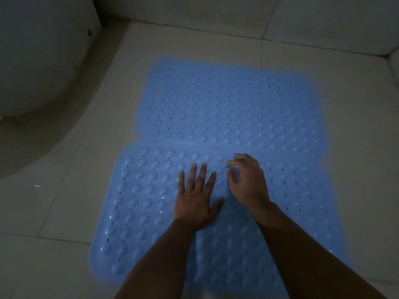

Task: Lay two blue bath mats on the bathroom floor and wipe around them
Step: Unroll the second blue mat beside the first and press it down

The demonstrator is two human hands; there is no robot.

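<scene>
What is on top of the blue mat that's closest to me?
Both hands rest on the near mat: the left hand flat, the right hand with bent fingers. The mat under them is hidden.

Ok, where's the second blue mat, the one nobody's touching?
In the head view the far mat lies flat on the floor tiles, right behind the near mat, their long edges meeting, toward the back wall.

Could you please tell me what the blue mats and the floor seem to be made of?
Near mat and far mat: probably soft translucent plastic or rubber, with glossy moulded bumps and small drain holes. Floor: pale matte tiles, likely ceramic, judging by the grout lines.
</scene>
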